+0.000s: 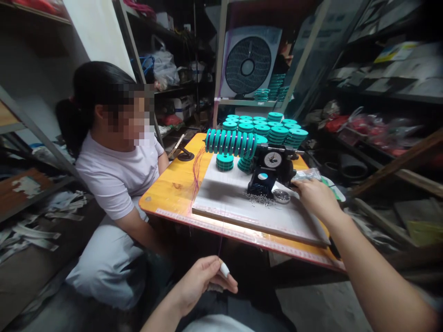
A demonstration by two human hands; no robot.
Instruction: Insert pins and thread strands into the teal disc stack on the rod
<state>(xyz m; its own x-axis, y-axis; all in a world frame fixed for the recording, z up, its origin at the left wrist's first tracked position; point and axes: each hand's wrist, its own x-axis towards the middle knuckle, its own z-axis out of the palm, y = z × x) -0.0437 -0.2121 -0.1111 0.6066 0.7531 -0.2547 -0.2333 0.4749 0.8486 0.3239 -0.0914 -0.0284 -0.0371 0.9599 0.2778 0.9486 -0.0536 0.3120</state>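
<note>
A black winding machine (262,182) stands on a pale board (221,196) on the yellow table, with a row of teal spools (230,143) on its shaft. My right hand (313,196) is at the machine's right side, its fingertips closed near a part I cannot make out. Below the table's front edge, my left hand (207,276) pinches a thin purple thread (220,244) that runs up toward the spools. One of its fingers has a white wrap (224,269). Small metal pieces (258,199) lie before the machine, beside a round dish (281,196) holding more.
Stacks of teal spools (278,133) stand behind the machine. A person (117,170) sits at the table's left side. A box fan (247,67) is at the back, shelves (391,92) line the right, and a plastic bag (308,174) lies near my right hand.
</note>
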